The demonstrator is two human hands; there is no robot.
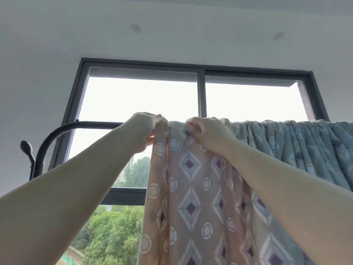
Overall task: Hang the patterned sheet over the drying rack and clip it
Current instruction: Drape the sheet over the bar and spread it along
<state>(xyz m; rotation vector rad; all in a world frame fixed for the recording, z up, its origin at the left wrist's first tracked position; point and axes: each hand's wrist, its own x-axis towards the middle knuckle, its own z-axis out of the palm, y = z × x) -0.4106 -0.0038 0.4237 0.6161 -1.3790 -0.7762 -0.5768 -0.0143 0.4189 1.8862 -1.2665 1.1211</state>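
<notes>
Sheet position: the patterned sheet (191, 188), peach with grey diamonds and ringed circles, hangs over the black top rail of the drying rack (91, 124) and falls straight down past the bottom of the view.
Sheet against fingers: its top fold lies right under both sets of fingers, and its left edge is bunched into a narrow strip where the left hand meets the rail.
Left hand: the left hand (143, 131) is at the sheet's upper left corner, fingers curled over the top of the rail and thumb beneath, pinching the gathered edge between them.
Right hand: the right hand (210, 134) sits just beside it on the top fold, knuckles towards the camera, fingers curled in and clamped on the cloth at the rail.
Dark spot: a small dark shape shows in the cloth below the right fingertips; whether it is a clip cannot be told.
Arms: both bare forearms reach up and forward from the lower corners, converging at the rail, with the hands near each other but apart.
Neighbouring cloth: a teal floral sheet (296, 146) hangs gathered in pleats on the same rail, touching the patterned one's right side.
Rack end: to the left the rail is bare and curves down to a post with a rounded knob (26, 147).
Background: a dark-framed window (202, 92) with bright sky, green trees (110, 236) below, and a grey ceiling with two round fittings (136, 28).
</notes>
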